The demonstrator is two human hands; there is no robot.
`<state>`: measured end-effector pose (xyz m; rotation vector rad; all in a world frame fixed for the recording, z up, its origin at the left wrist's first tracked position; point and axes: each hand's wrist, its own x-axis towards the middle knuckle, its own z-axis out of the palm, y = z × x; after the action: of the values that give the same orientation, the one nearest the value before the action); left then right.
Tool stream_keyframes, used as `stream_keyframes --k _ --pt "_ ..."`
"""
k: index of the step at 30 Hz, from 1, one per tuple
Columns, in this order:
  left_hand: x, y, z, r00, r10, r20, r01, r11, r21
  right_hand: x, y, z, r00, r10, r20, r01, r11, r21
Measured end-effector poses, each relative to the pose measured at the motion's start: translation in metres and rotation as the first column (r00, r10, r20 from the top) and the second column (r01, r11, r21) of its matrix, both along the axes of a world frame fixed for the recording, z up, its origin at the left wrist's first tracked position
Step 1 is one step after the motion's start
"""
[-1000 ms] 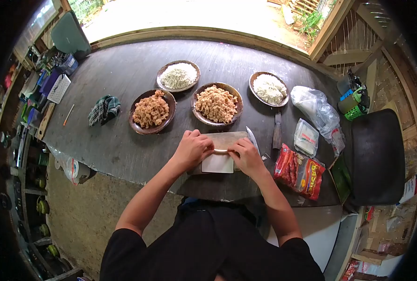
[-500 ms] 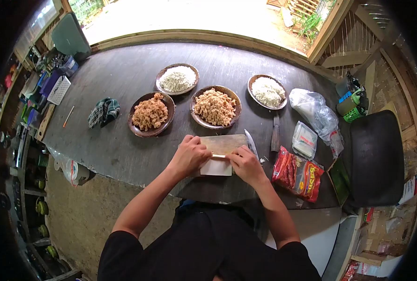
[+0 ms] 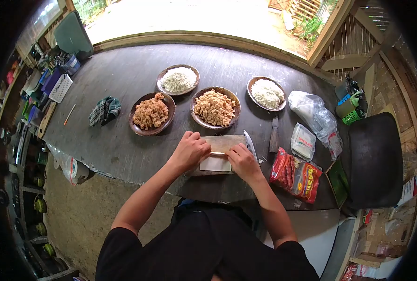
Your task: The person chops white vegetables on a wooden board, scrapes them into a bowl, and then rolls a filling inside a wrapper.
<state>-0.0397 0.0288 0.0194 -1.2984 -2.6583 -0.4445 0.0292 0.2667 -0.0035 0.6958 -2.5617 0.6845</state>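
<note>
A wooden cutting board (image 3: 227,141) lies at the table's near edge. On it is a thin white wrapper sheet (image 3: 215,164), its far part rolled into a narrow tube (image 3: 218,153). My left hand (image 3: 190,151) pinches the left end of this roll, fingers closed. At the other end, my right hand (image 3: 243,160) has its fingertips closed on the roll. What is inside the roll is hidden. Just beyond my right hand, a knife (image 3: 249,144) rests along the board's right edge.
Brown plates hold fried crumbly pieces (image 3: 215,107), darker fried pieces (image 3: 150,112) and white flour-like heaps (image 3: 178,79) (image 3: 266,93). To the right are a brush (image 3: 274,135), a white wrapper packet (image 3: 303,141), a red sausage packet (image 3: 295,175) and a plastic bag (image 3: 314,110). A checked cloth (image 3: 105,111) lies left.
Both hands stay at the ends of the roll, with only a slight shift of the fingers. The view has tilted slightly; the plates and packets have not moved on the table.
</note>
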Motion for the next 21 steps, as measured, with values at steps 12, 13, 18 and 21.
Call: stream_keyframes --k 12,13,18,21 --pt "0.01 -0.002 0.006 1.0 -0.006 -0.02 0.005 1.0 -0.027 0.007 0.001 0.002 0.997 -0.01 0.083 0.016 0.997 -0.074" --pt "0.01 -0.001 0.004 0.999 0.042 0.023 -0.042 0.999 0.01 0.008 0.001 0.004 0.993 -0.021 0.117 0.031 0.996 -0.089" --pt "0.009 -0.002 -0.007 0.989 0.08 0.121 -0.094 0.989 0.117 0.008 -0.004 0.006 0.992 -0.055 0.118 0.068 0.992 -0.109" --pt "0.01 -0.003 -0.007 0.994 0.05 0.094 -0.062 0.989 0.131 0.007 -0.004 0.001 0.994 -0.049 0.097 0.06 0.991 -0.116"
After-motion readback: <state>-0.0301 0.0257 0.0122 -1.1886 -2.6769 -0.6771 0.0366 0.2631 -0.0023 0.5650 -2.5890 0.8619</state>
